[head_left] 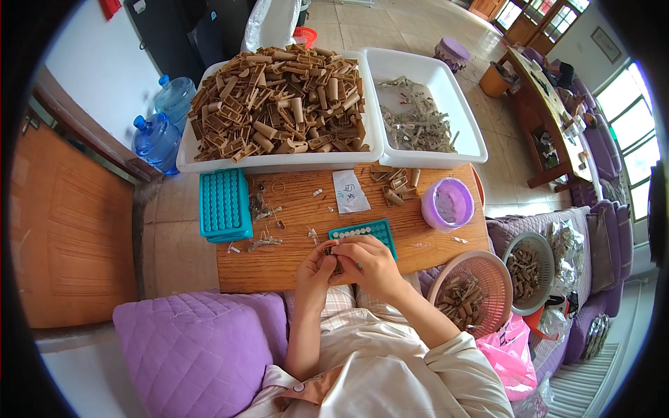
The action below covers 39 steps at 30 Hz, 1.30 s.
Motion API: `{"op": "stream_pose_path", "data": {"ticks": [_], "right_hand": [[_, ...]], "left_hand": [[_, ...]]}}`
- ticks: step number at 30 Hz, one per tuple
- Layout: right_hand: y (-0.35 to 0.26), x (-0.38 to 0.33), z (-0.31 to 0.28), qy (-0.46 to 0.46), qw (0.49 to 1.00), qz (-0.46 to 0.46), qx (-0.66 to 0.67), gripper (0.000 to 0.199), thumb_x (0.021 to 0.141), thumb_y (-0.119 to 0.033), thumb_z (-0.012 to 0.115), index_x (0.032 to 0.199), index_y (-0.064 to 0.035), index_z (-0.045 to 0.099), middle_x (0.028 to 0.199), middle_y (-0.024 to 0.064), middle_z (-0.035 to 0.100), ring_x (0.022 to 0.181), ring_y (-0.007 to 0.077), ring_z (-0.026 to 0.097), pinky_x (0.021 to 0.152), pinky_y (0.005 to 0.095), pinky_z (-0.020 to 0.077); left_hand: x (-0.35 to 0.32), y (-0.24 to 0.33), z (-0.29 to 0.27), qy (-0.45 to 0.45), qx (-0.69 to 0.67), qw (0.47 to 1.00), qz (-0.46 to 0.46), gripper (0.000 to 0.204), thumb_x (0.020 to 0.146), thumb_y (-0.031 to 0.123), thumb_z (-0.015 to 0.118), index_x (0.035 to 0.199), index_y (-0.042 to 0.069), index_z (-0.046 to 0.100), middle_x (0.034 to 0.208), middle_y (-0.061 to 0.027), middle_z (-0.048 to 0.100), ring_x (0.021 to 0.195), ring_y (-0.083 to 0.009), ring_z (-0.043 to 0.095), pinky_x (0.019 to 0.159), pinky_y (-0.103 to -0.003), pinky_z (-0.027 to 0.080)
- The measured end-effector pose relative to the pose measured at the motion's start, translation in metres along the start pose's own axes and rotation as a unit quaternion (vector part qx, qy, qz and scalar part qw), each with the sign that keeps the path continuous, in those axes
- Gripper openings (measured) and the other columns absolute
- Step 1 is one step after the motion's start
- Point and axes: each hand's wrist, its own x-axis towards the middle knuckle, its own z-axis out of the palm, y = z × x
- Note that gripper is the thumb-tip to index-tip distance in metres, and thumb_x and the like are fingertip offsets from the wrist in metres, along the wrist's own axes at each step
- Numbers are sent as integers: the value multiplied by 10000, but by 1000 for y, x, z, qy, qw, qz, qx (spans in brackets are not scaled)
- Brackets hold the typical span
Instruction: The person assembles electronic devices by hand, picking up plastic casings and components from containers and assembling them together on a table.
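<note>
My left hand (312, 277) and my right hand (376, 266) meet at the near edge of the wooden table. Between their pinched fingertips is a small brown piece (337, 267), mostly covered by the fingers. Just beyond my right hand lies a teal tray (383, 235) with a row of round white pieces in it. Left of my hands, small clear and metallic bits (266, 242) are scattered on the wood. A few brown plastic holders (398, 184) lie farther back, next to a white paper slip (351, 192) with handwriting.
Behind the table stand a white bin (279, 161) heaped with brown holders and another white bin (474, 143) with clear parts. Stacked teal trays (224, 205) are at the left, a purple bowl (426, 209) at the right. Pink (498, 279) and grey (546, 261) baskets sit beside me.
</note>
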Motion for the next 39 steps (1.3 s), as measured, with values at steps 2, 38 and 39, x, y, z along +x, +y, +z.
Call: {"op": "stream_pose_path", "data": {"ticks": [2,38,39], "right_hand": [[3,-5,-3,-24,998,38,44,175,699,-28,590,869,-42,547,771,102,588,709,261,576,587,328,461],[61,-19,-12,7,973,230,17,161,733,-28,558,894,-34,567,831,121,598,761,237,583,670,301,459],[70,-23,-9,9,974,227,17,161,733,-28,558,894,-34,567,831,121,598,761,237,583,670,301,459]], "left_hand": [[2,1,-3,3,2,1000,-21,245,828,112,492,1051,11,486,898,-85,576,744,-161,601,639,-246,529],[4,4,-1,-31,82,996,-37,182,799,48,446,959,19,529,845,-63,581,757,-124,564,644,-231,465],[4,5,-3,-22,77,996,-37,180,787,41,440,939,28,535,841,-66,584,750,-129,566,650,-234,461]]}}
